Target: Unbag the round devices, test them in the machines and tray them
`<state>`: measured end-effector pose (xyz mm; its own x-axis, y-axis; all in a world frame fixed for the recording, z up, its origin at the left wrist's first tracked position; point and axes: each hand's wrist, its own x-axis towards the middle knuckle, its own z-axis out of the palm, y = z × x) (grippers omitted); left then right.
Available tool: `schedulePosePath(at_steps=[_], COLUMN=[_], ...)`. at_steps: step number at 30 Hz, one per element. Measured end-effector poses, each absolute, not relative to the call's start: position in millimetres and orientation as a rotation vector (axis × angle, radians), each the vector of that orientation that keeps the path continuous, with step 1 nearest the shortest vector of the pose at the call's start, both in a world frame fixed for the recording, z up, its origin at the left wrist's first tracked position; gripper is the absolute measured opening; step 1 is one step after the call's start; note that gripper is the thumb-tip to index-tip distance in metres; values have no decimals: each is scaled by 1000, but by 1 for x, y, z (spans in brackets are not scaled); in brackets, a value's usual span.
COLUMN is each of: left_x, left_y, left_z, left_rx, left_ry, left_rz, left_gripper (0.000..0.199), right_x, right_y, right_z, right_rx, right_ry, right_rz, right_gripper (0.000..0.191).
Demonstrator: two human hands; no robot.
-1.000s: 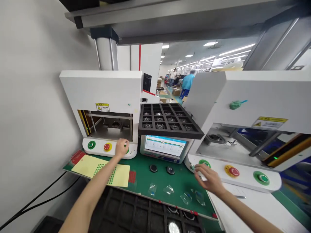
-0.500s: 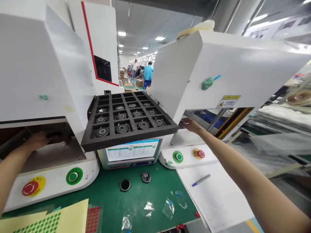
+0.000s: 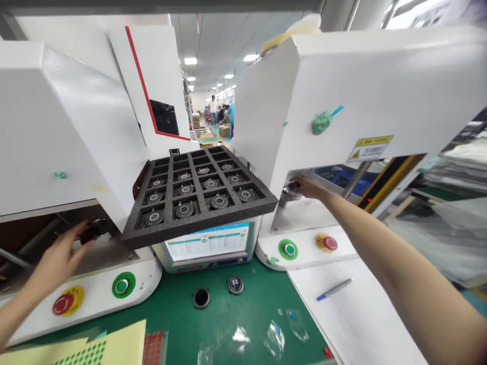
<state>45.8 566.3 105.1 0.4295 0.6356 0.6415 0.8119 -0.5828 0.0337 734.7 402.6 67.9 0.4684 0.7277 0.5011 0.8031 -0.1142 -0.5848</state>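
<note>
My left hand is at the opening of the left white machine, its fingers closed round a dark round watch part. Inside the opening of the right white machine, my right hand has its fingers on a round metallic part. Between the machines a black foam tray holds several round watch bodies in its compartments, while its back compartments show no watches. Two watch bodies lie on the green table: one with a dark face, the other with a marked face.
A monitor stands below the tray. Green start buttons and red stop buttons sit on the machine fronts. Paper with a pen, clear film pieces and sticker sheets lie in front.
The view has shifted. My left hand has come out toward the front of the left opening, with the dark part now showing at its fingers. My right hand remains in the right opening.
</note>
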Motion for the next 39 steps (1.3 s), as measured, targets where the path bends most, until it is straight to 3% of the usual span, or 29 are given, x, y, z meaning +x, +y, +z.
schedulePosePath(at_steps=[6,11,17,23,31,34,39], left_x=[56,79,118,192,208,197,123], left_y=[461,402,388,388,379,374,406], left_z=[19,-23,-2,-2,4,9,48], left_rx=[-2875,-3174,-3098,-3053,-3107,-3157,-3012], left_ry=[-987,-1124,-1289,-1445,-1455,-1485,-1693], left_rz=[-909,-581,-379,-193,-15,-114,-579], left_gripper=[35,28,39,30,27,27,33], right_x=[675,574,530,481,386,374,373], right_y=[291,212,205,237,301,308,310], right_z=[34,-28,-50,-21,-21,-23,-27], right_rx=[-1919,-1868,-1862,-1960,-2175,-2288,-2329], right_ry=[-1231,-1490,-1673,-1812,-1757,-1671,-1668], right_rz=[-193,-3,195,212,330,346,350], right_gripper=[30,25,27,27,32,32,30])
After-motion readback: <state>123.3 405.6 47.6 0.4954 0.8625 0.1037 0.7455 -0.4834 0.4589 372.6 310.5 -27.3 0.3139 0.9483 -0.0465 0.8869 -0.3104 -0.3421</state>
